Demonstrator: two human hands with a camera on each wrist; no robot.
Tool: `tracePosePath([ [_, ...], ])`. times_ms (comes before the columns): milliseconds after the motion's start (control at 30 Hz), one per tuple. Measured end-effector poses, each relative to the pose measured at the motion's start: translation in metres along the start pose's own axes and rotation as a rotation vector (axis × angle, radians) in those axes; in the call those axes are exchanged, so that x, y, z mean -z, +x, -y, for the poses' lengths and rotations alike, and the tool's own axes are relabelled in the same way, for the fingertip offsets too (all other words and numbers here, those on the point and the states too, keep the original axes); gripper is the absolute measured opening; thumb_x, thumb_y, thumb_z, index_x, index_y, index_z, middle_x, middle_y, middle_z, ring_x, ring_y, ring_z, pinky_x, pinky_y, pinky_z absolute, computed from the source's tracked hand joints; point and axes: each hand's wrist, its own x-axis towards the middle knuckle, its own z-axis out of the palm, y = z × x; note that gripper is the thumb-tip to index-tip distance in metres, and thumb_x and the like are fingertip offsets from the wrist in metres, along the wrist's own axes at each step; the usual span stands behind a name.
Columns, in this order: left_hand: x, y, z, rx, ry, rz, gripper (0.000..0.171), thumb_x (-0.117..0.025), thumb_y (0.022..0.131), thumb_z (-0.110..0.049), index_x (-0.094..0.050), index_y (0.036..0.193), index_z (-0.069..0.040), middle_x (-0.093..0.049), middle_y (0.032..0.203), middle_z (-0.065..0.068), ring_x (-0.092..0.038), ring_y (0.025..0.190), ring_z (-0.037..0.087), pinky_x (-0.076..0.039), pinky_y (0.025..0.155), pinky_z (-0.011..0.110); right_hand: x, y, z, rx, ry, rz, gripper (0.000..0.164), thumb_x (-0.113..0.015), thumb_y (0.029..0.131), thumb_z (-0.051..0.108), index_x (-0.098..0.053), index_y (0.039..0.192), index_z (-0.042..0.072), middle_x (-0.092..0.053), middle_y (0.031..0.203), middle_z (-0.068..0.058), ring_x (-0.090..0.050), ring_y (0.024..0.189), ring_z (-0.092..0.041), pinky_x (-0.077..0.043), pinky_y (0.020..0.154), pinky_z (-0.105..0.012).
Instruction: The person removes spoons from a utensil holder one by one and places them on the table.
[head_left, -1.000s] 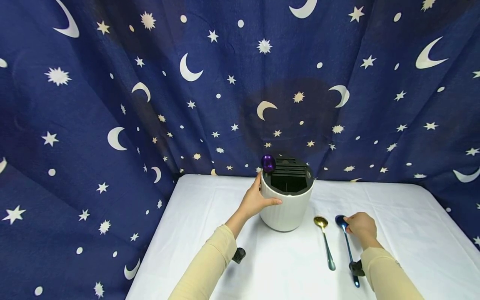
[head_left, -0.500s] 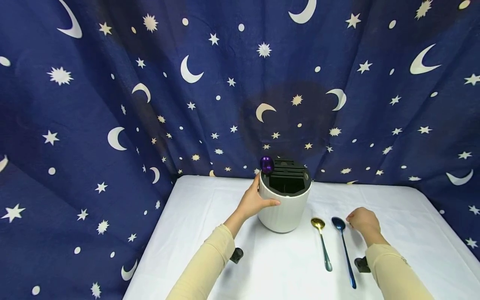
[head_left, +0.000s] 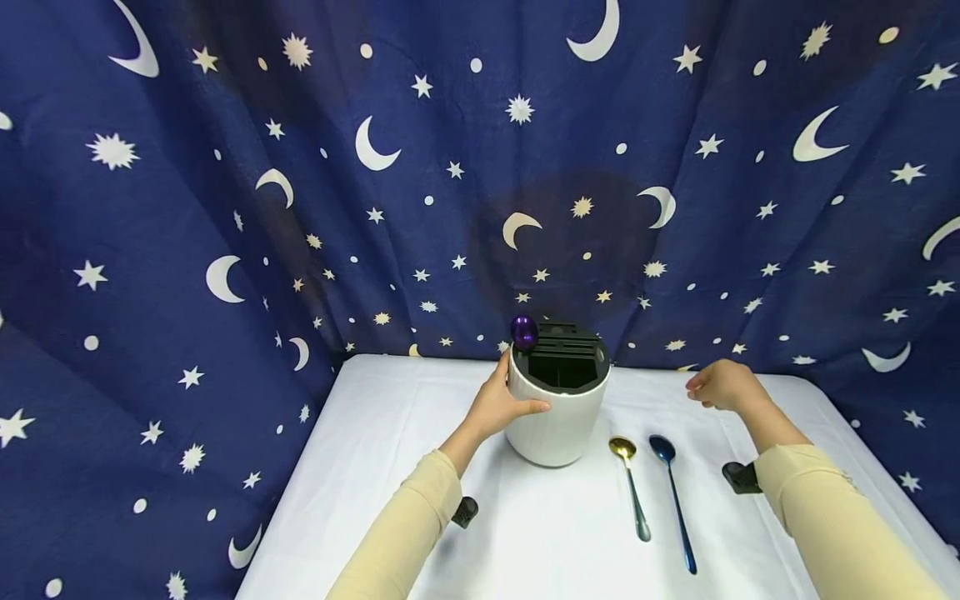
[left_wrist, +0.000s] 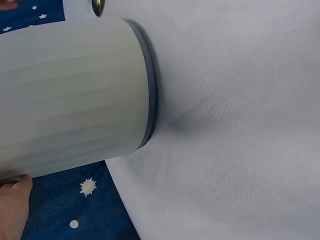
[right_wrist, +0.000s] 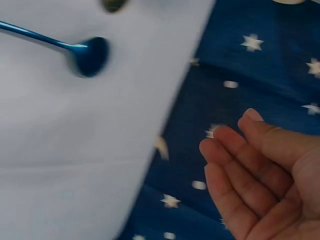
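My left hand [head_left: 491, 407] grips the near left side of a white round utensil holder [head_left: 558, 429], thumb across its front. The holder stands upright, its black top insert [head_left: 564, 354] slotted at the back. A shiny purple spoon [head_left: 524, 332] sticks up at the rim's left; its handle is hidden. In the left wrist view the holder's ribbed wall [left_wrist: 75, 95] fills much of the left. My right hand [head_left: 726, 385] hovers right of the holder, fingers loosely bent around nothing. Below it lie a blue long-handled spoon [head_left: 676, 495] and a gold-bowled spoon [head_left: 624, 450] with a greenish handle.
A white cloth [head_left: 375, 467] covers the table. Behind it hangs a dark blue curtain [head_left: 420, 192] with moons and stars, close to the table's back edge. Black wrist cameras [head_left: 742, 477] sit under both forearms.
My right hand has let go of the blue spoon and moved up and away toward the back of the table. The left hand keeps its grip on the holder.
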Motion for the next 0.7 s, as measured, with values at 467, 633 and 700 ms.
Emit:
tracePosePath([
  [467, 0.0, -0.003, 0.002, -0.026, -0.043, 0.005, 0.112, -0.084, 0.063, -0.041, -0.012, 0.148, -0.031, -0.028, 0.147, 0.0, -0.035, 0.128, 0.023, -0.032, 0.101, 0.04, 0.063, -0.005, 0.057, 0.15, -0.018, -0.086, 0.029, -0.062, 0.087, 0.012, -0.063, 0.104, -0.012, -0.067, 0.082, -0.018, -0.064, 0.072, -0.029, -0.051, 0.065, -0.045],
  [633, -0.001, -0.002, 0.002, -0.032, -0.033, 0.004, 0.113, -0.084, 0.063, -0.041, -0.012, 0.149, -0.028, -0.028, 0.147, 0.001, -0.035, 0.128, 0.023, -0.032, 0.101, 0.04, 0.077, -0.01, 0.074, 0.142, 0.084, -0.097, 0.037, -0.06, 0.091, 0.019, -0.06, 0.112, -0.011, -0.066, 0.093, -0.022, -0.065, 0.08, -0.033, -0.051, 0.071, -0.047],
  [700, -0.001, -0.002, 0.001, -0.036, -0.034, 0.003, 0.113, -0.084, 0.063, -0.041, -0.012, 0.149, -0.027, -0.028, 0.148, 0.001, -0.035, 0.128, 0.023, -0.032, 0.102, 0.04, 0.081, -0.011, 0.081, 0.139, 0.132, -0.103, 0.04, -0.06, 0.091, 0.022, -0.059, 0.115, -0.01, -0.066, 0.096, -0.022, -0.064, 0.084, -0.034, -0.051, 0.074, -0.047],
])
